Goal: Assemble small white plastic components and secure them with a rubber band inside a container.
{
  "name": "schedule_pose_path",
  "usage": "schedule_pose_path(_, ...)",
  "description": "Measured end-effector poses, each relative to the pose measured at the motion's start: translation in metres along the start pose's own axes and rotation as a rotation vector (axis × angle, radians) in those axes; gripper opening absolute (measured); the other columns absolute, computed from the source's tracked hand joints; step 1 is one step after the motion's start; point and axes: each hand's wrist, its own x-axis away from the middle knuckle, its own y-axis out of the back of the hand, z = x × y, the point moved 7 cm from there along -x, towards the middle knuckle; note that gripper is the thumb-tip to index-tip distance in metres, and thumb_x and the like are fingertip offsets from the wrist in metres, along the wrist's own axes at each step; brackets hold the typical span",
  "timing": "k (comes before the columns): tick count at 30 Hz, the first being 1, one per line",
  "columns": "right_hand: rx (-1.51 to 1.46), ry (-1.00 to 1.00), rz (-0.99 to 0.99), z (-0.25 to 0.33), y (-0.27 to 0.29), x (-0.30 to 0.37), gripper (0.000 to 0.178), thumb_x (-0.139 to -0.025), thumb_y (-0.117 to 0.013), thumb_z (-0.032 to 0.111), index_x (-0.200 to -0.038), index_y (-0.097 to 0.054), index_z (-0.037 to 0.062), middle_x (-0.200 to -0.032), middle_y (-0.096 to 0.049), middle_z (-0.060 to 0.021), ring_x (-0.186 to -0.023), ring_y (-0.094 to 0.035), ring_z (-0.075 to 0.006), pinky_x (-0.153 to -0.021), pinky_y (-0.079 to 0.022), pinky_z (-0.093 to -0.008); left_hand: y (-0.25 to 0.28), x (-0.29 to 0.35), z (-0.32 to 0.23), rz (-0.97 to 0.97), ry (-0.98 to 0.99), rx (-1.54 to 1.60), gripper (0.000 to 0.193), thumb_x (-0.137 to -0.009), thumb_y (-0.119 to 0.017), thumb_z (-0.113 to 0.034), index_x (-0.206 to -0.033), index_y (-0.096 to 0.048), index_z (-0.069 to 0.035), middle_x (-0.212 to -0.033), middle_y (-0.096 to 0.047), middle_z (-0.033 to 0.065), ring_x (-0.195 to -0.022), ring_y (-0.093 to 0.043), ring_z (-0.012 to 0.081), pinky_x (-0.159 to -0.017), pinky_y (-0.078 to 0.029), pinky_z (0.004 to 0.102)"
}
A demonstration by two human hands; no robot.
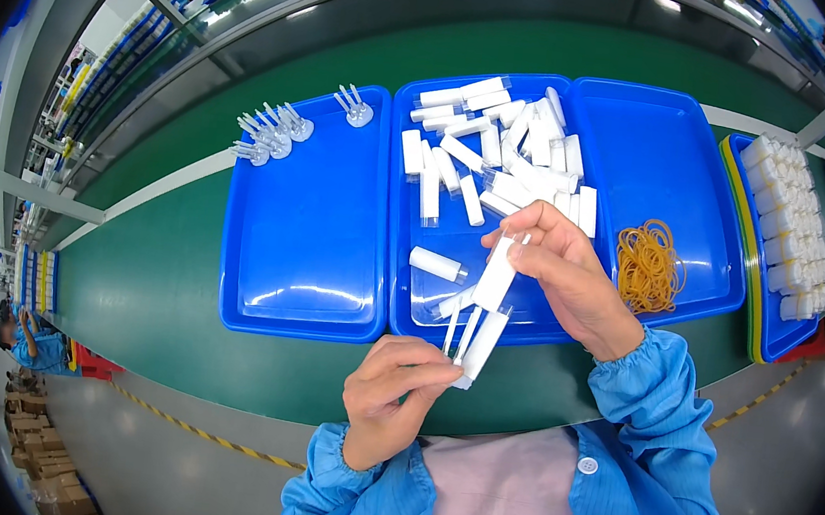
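Note:
My left hand (392, 394) pinches the lower end of a grey pronged piece (465, 335), its thin prongs pointing up. A white sleeve with clear ends (486, 342) stands beside the bare prongs, apparently over another prong; its lower end meets my left fingertips. In my right hand (576, 283), thumb and fingers grip a second white sleeve (496, 278) at the top of a prong. Whether the prong is inside it, I cannot tell. Below my hands and beyond them, the middle blue tray (418, 303) carries many loose white sleeves (524, 149).
Several grey pronged pieces (275, 132) stand at the back of the left blue tray (306, 266). Tan rubber bands (650, 265) lie in the right blue tray (647, 131). Farther right, stacked trays hold bundled white pieces (788, 222). Everything rests on a green table (150, 270).

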Motion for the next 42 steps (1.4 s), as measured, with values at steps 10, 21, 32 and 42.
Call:
schedule_pose_path(10,0.052,-0.111,0.077,0.003,-0.009,0.008,0.022,-0.082,-0.062,0.010,-0.103,-0.056,0.0074,-0.110,-0.062,-0.0147,-0.096,-0.058,-0.0135,-0.087,-0.045,-0.0291,-0.003,0.002,-0.010,0.092,-0.013,0.050,0.025,-0.067,-0.073,0.005,-0.089,-0.074,-0.007,-0.086,-0.066,0.0053,-0.079,-0.062,0.0222,-0.068,-0.049,0.0309)
schedule_pose_path(21,-0.021,-0.109,0.107,-0.007,-0.037,0.031,0.022,-0.085,-0.063,0.006,-0.103,-0.053,0.0031,-0.112,-0.058,-0.0108,-0.096,-0.057,-0.0091,-0.082,-0.047,-0.0258,0.003,0.009,-0.012,-0.148,-0.011,-0.077,0.031,-0.071,-0.074,0.004,-0.101,-0.068,-0.002,-0.111,-0.057,0.0160,-0.081,-0.062,0.0228,-0.071,-0.051,0.0327)
schedule_pose_path(32,0.430,0.225,0.055,0.016,-0.036,0.010,0.037,-0.084,-0.066,0.013,-0.119,-0.057,0.0054,-0.119,-0.059,-0.0066,-0.109,-0.054,-0.0203,-0.100,-0.037,-0.0375,0.019,0.012,0.034,-0.242,0.342,0.315,0.020,-0.080,-0.069,0.004,-0.098,-0.062,0.003,-0.105,-0.057,0.0113,-0.088,-0.061,0.0163,-0.076,-0.050,0.0253)
schedule_pose_path(42,1.768,0.550,0.373,-0.032,-0.070,0.002,0.019,-0.074,-0.068,0.013,-0.091,-0.064,0.0082,-0.083,-0.056,-0.0063,-0.082,-0.054,-0.0232,-0.071,-0.037,-0.0360,0.045,0.009,0.040,-0.387,0.260,0.300,0.018,-0.084,-0.066,0.003,-0.101,-0.061,0.003,-0.104,-0.055,0.0087,-0.087,-0.057,0.0118,-0.076,-0.047,0.0236)
